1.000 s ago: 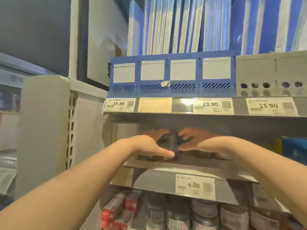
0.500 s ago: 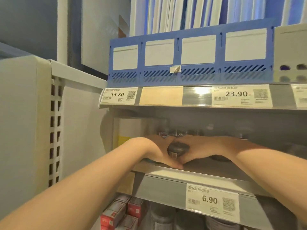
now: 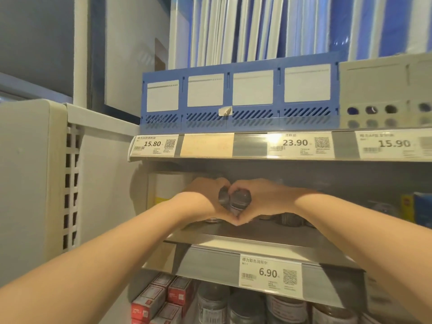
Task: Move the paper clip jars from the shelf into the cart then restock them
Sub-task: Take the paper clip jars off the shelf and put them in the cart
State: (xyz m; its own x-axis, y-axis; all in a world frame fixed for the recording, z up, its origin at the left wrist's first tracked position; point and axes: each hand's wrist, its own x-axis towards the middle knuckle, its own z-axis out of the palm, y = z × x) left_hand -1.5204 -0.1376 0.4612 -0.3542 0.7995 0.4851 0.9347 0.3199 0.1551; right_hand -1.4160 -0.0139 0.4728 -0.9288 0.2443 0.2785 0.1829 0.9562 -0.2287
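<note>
Two small dark-lidded paper clip jars (image 3: 235, 200) sit side by side between my hands, raised above the grey middle shelf (image 3: 245, 237). My left hand (image 3: 203, 199) curls round the left jar and my right hand (image 3: 264, 199) curls round the right jar, thumbs meeting below them. More jars (image 3: 289, 219) stand on the shelf behind my right wrist. No cart is in view.
A blue file organiser (image 3: 238, 97) stands on the shelf above, over price tags (image 3: 154, 145). A 6.90 tag (image 3: 268, 273) marks the middle shelf's edge. Below are red boxes (image 3: 163, 298) and larger jars (image 3: 233, 305). A pale slotted panel (image 3: 70, 183) stands at the left.
My hands have closed together round the jars and lifted them off the shelf toward me. The camera has moved closer.
</note>
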